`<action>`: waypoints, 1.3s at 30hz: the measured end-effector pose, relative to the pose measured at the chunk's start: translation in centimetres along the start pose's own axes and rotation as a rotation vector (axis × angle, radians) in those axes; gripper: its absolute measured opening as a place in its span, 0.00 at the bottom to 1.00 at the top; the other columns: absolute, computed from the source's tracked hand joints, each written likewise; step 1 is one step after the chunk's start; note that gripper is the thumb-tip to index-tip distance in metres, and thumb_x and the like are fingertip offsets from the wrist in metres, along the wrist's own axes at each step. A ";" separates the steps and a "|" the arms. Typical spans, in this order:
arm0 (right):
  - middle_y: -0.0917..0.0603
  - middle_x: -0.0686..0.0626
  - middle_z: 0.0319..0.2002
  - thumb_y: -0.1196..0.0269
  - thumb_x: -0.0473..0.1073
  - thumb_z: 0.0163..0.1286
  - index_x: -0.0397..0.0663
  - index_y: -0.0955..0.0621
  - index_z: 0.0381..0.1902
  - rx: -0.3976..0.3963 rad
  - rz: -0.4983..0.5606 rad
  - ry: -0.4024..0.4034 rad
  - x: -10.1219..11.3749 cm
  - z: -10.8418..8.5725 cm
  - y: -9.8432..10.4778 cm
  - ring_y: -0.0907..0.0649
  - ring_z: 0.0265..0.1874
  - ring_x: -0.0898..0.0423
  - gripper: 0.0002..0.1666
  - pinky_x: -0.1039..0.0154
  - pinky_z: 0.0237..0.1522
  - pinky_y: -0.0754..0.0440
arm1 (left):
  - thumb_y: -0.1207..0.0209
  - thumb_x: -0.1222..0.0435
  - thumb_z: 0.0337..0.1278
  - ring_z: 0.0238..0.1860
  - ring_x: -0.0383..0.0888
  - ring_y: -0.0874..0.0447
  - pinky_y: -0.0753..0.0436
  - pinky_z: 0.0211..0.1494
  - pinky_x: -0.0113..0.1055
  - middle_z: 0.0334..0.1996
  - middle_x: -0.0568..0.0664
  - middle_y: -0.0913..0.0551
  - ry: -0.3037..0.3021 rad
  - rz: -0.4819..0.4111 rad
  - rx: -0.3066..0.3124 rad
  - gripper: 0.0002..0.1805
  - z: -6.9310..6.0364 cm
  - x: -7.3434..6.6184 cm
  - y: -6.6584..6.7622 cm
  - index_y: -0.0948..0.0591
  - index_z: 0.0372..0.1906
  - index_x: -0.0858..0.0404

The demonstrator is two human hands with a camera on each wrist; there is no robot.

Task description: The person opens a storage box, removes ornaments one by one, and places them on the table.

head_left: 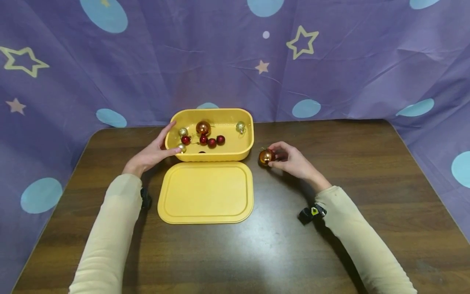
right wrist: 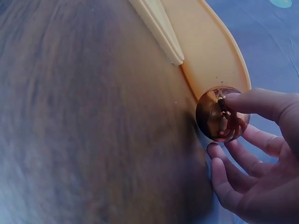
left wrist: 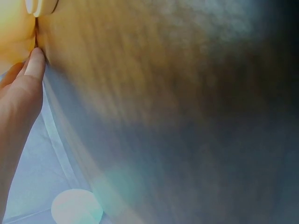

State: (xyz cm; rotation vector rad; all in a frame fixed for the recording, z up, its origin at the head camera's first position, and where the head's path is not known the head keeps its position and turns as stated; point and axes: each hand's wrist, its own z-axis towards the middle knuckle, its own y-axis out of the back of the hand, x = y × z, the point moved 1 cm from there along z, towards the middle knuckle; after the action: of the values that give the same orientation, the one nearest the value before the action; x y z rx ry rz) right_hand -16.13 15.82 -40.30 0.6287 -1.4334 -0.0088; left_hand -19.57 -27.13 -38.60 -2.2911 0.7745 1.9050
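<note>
My right hand (head_left: 293, 161) pinches a shiny copper-coloured Christmas ball (head_left: 266, 157) between thumb and fingertips, just right of the yellow box (head_left: 242, 155). In the right wrist view the ball (right wrist: 218, 114) shows reflections, with the thumb on one side and fingers curled on the other. My left hand (head_left: 153, 152) holds the box at its left end, its thumb over the front-left rim and its fingers along the outer side. Inside the box lie another copper ball (head_left: 203, 128), several small dark red balls (head_left: 211, 143) and several small gold ones (head_left: 240, 127).
A yellow lid (head_left: 205, 192) lies flat on the wooden table (head_left: 279, 253), right in front of the box. Behind the table hangs a purple curtain (head_left: 227, 57) with stars and blue spots. A black strap device (head_left: 312, 213) is on the right wrist.
</note>
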 end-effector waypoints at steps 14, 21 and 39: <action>0.25 0.34 0.55 0.31 0.29 0.57 0.34 0.30 0.62 0.026 0.056 -0.002 -0.1 0.1 -0.1 0.23 0.49 0.39 0.34 0.47 0.53 0.25 | 0.40 0.68 0.64 0.73 0.55 0.54 0.50 0.71 0.50 0.76 0.55 0.63 -0.028 -0.011 0.014 0.50 0.1 -0.3 0.0 0.60 0.77 0.41; 0.26 0.31 0.54 0.33 0.28 0.58 0.32 0.33 0.64 0.019 0.080 0.008 -0.5 0.1 0.1 0.23 0.49 0.37 0.36 0.47 0.53 0.26 | 0.40 0.69 0.64 0.73 0.55 0.54 0.50 0.71 0.49 0.76 0.55 0.63 -0.042 -0.018 0.019 0.51 0.0 -0.5 -0.1 0.61 0.78 0.42; 0.29 0.30 0.56 0.34 0.27 0.60 0.33 0.34 0.65 -0.044 0.113 -0.008 0.7 0.1 1.0 0.22 0.49 0.38 0.36 0.64 0.45 0.23 | 0.42 0.70 0.65 0.73 0.55 0.55 0.51 0.71 0.50 0.76 0.52 0.66 -0.018 -0.011 0.016 0.50 -0.1 -0.2 -0.1 0.61 0.77 0.39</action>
State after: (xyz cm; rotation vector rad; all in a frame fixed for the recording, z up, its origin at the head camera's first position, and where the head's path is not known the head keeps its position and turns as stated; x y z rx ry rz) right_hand -16.48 16.39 -39.24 0.5112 -1.4706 0.0462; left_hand -19.46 -27.02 -38.44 -2.2609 0.7698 1.9056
